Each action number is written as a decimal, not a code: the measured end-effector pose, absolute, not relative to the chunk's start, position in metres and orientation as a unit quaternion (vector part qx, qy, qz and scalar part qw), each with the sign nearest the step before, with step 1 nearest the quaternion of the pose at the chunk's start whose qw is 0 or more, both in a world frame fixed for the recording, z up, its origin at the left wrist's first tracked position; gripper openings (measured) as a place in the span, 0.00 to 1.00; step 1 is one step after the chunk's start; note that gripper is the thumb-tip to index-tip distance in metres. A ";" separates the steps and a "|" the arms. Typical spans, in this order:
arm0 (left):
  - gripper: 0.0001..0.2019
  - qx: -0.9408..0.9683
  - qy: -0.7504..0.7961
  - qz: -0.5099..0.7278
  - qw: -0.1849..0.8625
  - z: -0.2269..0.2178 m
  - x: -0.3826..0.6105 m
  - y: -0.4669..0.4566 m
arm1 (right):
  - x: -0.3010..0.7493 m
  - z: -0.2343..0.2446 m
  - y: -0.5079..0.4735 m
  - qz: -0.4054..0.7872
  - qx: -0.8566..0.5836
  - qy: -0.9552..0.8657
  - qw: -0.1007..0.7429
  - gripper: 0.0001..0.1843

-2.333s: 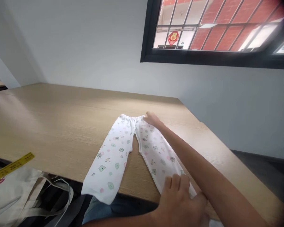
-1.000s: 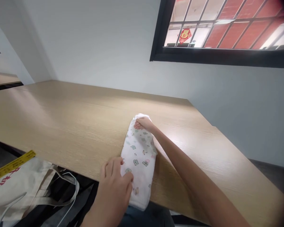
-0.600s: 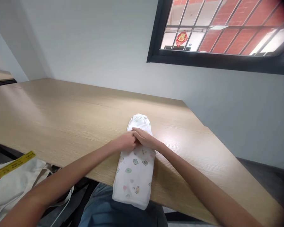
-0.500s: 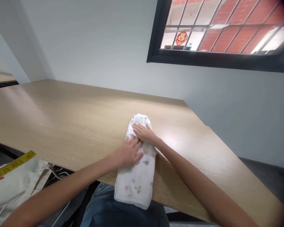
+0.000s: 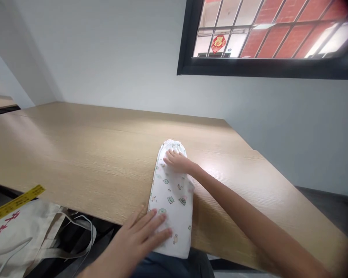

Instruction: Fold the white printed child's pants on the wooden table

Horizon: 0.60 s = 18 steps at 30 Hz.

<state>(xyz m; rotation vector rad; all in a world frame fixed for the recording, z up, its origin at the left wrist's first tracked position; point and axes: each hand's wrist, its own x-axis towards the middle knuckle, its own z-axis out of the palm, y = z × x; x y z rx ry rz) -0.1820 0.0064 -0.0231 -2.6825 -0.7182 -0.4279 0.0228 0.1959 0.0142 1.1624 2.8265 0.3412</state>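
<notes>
A small pair of white baby trousers point(image 5: 172, 193) with a print of little animals lies folded lengthwise on the wooden table point(image 5: 75, 150), waistband away from me, leg ends hanging over the near edge. My right hand point(image 5: 178, 160) lies flat and open on the fabric just below the waistband. My left hand point(image 5: 142, 233) rests flat on the leg ends at the table's near edge, fingers stretched out. Neither hand holds anything.
A cream cloth bag point(image 5: 23, 235) with red lettering and long straps sits below the table's near edge at the left, with a yellow measuring tape point(image 5: 16, 203) over it. A white wall and a dark-framed window point(image 5: 266, 38) stand behind the table.
The trousers lay spread with both legs apart; now one leg lies folded over the other. My left hand has slid from near the waistband down to the leg ends. My right hand stayed near the waistband.
</notes>
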 end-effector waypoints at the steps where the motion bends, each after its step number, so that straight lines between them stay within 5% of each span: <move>1: 0.21 -0.942 -0.259 -0.148 0.151 -0.021 -0.187 0.011 | 0.027 0.019 0.177 0.094 0.344 0.933 0.051 0.15; 4: 0.21 -0.944 -0.260 -0.167 0.116 -0.023 -0.196 0.020 | 0.042 0.029 0.106 0.010 0.274 0.961 0.042 0.15; 7: 0.18 -0.943 -0.247 -0.214 0.068 -0.026 -0.195 0.023 | 0.053 0.027 0.043 -0.072 0.298 0.951 -0.039 0.44; 9: 0.16 -0.939 -0.244 -0.244 0.015 -0.025 -0.191 0.026 | 0.057 0.019 0.019 -0.070 0.286 0.954 -0.064 0.46; 15: 0.09 -0.905 -0.284 -0.282 -0.142 -0.008 -0.183 0.036 | 0.061 0.010 0.022 -0.067 0.288 0.939 -0.174 0.10; 18: 0.10 -0.895 -0.327 -0.268 -0.141 0.008 -0.185 0.032 | 0.062 0.023 0.024 -0.119 0.338 0.915 -0.188 0.06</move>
